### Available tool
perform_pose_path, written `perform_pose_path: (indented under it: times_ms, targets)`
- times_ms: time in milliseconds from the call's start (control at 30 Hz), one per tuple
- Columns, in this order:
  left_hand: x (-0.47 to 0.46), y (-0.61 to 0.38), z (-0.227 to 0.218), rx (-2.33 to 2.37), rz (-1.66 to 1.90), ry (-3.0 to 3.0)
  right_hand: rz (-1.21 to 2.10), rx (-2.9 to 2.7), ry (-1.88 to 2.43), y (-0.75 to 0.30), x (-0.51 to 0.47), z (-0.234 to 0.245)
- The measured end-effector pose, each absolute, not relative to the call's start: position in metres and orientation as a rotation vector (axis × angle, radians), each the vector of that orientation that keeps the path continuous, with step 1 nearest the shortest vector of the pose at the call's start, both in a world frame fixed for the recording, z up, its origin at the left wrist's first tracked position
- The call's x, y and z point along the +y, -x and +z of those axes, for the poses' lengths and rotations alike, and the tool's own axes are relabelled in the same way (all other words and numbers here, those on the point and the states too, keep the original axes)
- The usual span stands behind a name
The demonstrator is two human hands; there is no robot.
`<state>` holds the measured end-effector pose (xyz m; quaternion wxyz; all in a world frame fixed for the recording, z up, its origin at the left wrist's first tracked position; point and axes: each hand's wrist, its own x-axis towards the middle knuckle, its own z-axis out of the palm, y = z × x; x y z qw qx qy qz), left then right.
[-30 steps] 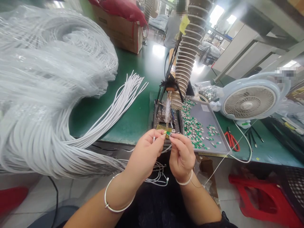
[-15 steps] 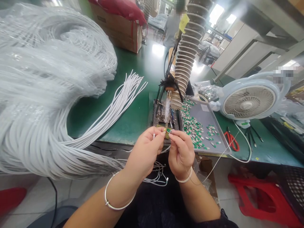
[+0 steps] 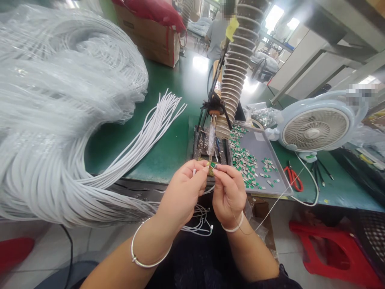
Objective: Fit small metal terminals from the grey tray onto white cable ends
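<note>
My left hand (image 3: 182,192) is closed in a pinch, with a short piece of white cable (image 3: 194,171) showing between its fingers. My right hand (image 3: 230,194) pinches a thin solder wire (image 3: 275,204), which trails past the wrist toward the right. Between the fingertips of both hands sits a small green connector board (image 3: 213,164), partly hidden by the fingers; which hand supports it I cannot tell. Directly above it, a soldering iron (image 3: 212,136) hangs tip down in a black stand, its tip at or very near the board.
A large bundle of white cables (image 3: 99,180) covers the left. On the right, a grey tray (image 3: 267,144) holds many green connectors, beside red-handled pliers (image 3: 293,176) and a fan (image 3: 314,130). A ribbed hose (image 3: 239,68) comes down behind the iron. Far back stands a person (image 3: 216,38).
Both hands stay almost in place at the iron's tip, with only a tiny shift. The iron and its stand look very slightly moved; nothing is let go.
</note>
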<state>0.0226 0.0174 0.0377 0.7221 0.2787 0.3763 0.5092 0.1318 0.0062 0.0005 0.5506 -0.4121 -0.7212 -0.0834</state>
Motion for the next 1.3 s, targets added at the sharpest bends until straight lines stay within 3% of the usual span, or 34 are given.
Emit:
perform_pose_path:
  times_ms: [1300]
  targets:
    - [0.0157,-0.0228,0.0317,0.863,1.116,-0.597,-0.134,-1.694,1.021,-0.1327,0.0018,-0.0016]
